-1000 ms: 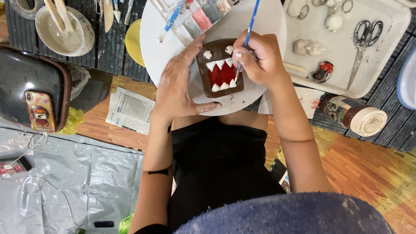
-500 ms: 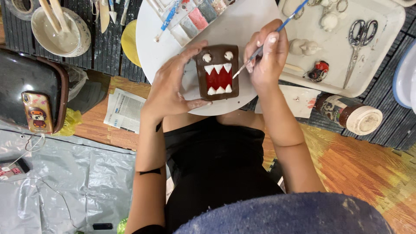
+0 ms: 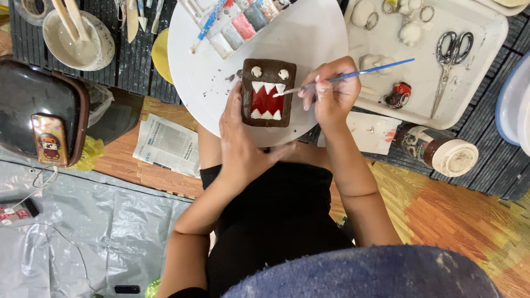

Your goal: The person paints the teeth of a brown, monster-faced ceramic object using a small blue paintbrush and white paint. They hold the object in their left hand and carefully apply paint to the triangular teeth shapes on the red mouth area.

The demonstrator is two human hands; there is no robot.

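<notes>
Wide grey plastic sheet (image 3: 83, 232) spread over the floor's lower left corner, orange wood-pattern mat (image 3: 441, 215) at lower right. Round white board (image 3: 309, 33) across the lap, reaching toward the top edge. Rectangular white tray (image 3: 475, 72) off the board's right edge, carrying scissors (image 3: 450, 55) and small clay bits. Dark case (image 3: 33, 105) at the left edge, a phone (image 3: 49, 139) lying on it. Folded newspaper (image 3: 168, 144) below the board's lower left rim. Cream bowl (image 3: 77, 38) with wooden sticks at top left. Paint palette (image 3: 243, 22) on the board's upper part. Brown jar (image 3: 439, 150) on its side under the tray. Brown clay block (image 3: 268, 92) with white eyes, white teeth and red mouth, lying flat near the board's lower edge. Left hand (image 3: 240, 140) open, cupped against the block's left and lower sides. Right hand (image 3: 331, 96) pinched around a thin blue paintbrush (image 3: 353, 75), bristle tip touching the teeth at the block's right side.
</notes>
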